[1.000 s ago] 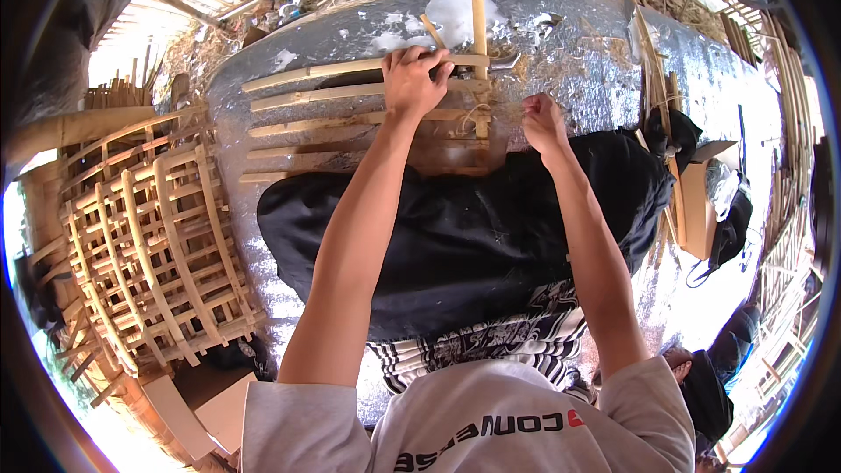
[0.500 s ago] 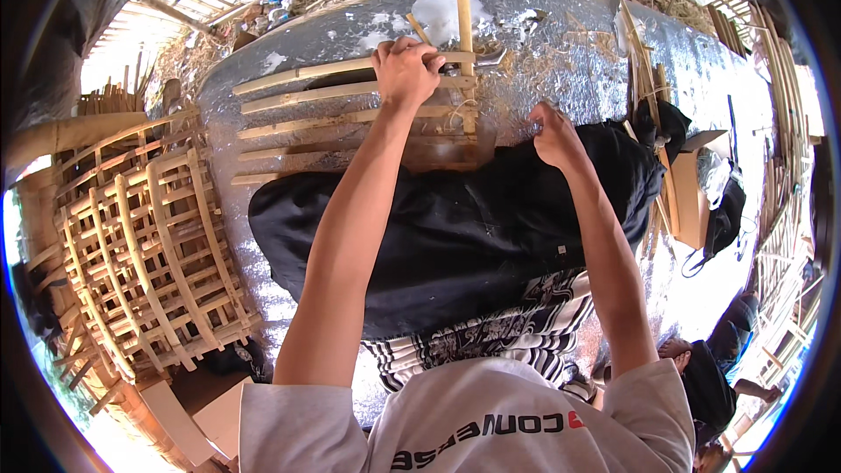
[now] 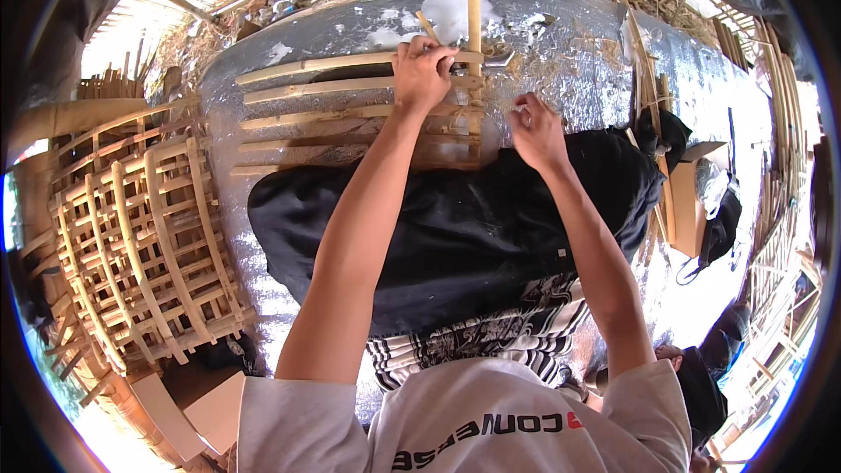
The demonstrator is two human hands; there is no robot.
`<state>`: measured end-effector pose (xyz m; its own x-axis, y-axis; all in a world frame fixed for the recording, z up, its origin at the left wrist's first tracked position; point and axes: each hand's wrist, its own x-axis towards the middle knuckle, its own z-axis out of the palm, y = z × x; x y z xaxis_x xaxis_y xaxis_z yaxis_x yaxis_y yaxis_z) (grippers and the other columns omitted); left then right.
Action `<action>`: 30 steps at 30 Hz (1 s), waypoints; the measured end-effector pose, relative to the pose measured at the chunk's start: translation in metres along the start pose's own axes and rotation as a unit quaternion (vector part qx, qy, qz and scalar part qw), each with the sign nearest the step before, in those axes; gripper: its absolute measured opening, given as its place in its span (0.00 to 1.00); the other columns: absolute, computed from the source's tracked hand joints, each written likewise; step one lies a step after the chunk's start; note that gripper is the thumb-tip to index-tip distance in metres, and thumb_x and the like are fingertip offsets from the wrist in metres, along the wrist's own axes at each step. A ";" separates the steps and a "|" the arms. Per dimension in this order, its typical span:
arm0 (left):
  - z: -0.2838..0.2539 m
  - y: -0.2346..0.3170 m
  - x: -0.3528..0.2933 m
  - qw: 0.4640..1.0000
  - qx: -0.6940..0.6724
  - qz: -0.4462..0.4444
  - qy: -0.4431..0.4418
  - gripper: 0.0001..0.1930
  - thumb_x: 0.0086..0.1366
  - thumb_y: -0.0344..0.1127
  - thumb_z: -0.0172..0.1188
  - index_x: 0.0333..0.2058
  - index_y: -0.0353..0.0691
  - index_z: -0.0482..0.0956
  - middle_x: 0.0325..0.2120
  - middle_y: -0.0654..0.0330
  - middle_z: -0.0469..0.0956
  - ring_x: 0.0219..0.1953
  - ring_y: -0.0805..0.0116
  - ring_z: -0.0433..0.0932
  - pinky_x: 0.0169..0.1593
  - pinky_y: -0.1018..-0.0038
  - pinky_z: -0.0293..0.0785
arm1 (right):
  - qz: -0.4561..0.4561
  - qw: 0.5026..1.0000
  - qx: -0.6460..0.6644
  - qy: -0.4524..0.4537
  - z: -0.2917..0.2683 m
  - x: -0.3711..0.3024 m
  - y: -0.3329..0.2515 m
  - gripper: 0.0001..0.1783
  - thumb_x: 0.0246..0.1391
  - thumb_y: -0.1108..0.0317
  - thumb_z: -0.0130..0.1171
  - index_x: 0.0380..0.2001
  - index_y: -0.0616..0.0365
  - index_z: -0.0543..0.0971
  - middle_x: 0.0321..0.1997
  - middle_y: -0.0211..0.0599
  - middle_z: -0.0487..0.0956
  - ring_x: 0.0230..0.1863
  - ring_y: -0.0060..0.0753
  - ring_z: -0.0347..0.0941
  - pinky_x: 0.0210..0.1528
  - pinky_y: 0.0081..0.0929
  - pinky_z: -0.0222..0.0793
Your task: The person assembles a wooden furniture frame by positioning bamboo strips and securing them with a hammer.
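Note:
My left hand (image 3: pixel 423 74) is closed on the topmost bamboo slat (image 3: pixel 320 67) of a frame, close to where it meets an upright bamboo strip (image 3: pixel 474 9). Several slats lie roughly parallel below it, and their right ends meet the same upright strip. Beside the joint, a curved grey metal piece (image 3: pixel 499 61) sticks out; the rest of it is hidden by the slat and my hand. To the right of the frame my right hand (image 3: pixel 539 133) hovers above black cloth (image 3: pixel 473 236). Its fingers are loosely curled and apart, with nothing visible in them.
The black cloth covers my lap, over a black-and-white patterned cloth (image 3: pixel 473 337). A woven bamboo lattice (image 3: pixel 151 236) stands at left. Silver sheeting (image 3: pixel 578 61) lies under the work. Loose bamboo strips (image 3: pixel 653 96) and a cardboard box (image 3: pixel 688 201) are at right, with another person nearby (image 3: pixel 701 385).
My right hand has moved left toward the frame, and its fist has loosened. My left hand keeps its hold on the slat. The view has shifted slightly.

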<state>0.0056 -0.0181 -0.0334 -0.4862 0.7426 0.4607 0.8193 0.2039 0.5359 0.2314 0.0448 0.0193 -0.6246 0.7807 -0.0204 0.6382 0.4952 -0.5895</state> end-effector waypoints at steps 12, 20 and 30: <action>-0.005 0.000 -0.004 1.000 -0.003 -0.002 0.003 0.09 0.59 0.35 0.65 0.37 0.60 0.86 0.38 0.69 0.75 0.42 0.58 0.71 0.46 0.61 0.65 | -0.122 0.951 0.082 -0.271 -0.020 0.023 -0.043 0.08 0.52 0.62 0.66 0.32 0.54 0.85 0.37 0.38 0.85 0.38 0.33 0.82 0.42 0.31 0.77; -0.002 0.002 -0.003 1.000 0.001 0.000 0.023 0.09 0.58 0.36 0.66 0.36 0.62 0.87 0.38 0.67 0.73 0.42 0.58 0.71 0.45 0.60 0.66 | 0.396 0.786 0.474 0.019 -0.063 0.047 0.065 0.14 0.60 0.76 0.50 0.49 0.65 0.74 0.28 0.30 0.71 0.23 0.23 0.65 0.25 0.23 0.60; -0.004 0.009 0.002 0.999 0.026 0.009 -0.018 0.09 0.58 0.36 0.66 0.36 0.63 0.86 0.38 0.69 0.72 0.41 0.58 0.71 0.46 0.61 0.66 | 0.220 0.919 0.315 -0.083 -0.023 0.022 0.065 0.17 0.61 0.82 0.47 0.53 0.72 0.71 0.41 0.51 0.81 0.35 0.34 0.81 0.35 0.26 0.79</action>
<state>0.0111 -0.0174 -0.0252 -0.4607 0.7684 0.4443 0.8433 0.2227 0.4892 0.2693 0.1026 -0.0007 -0.4628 0.7571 -0.4611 0.4901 -0.2148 -0.8448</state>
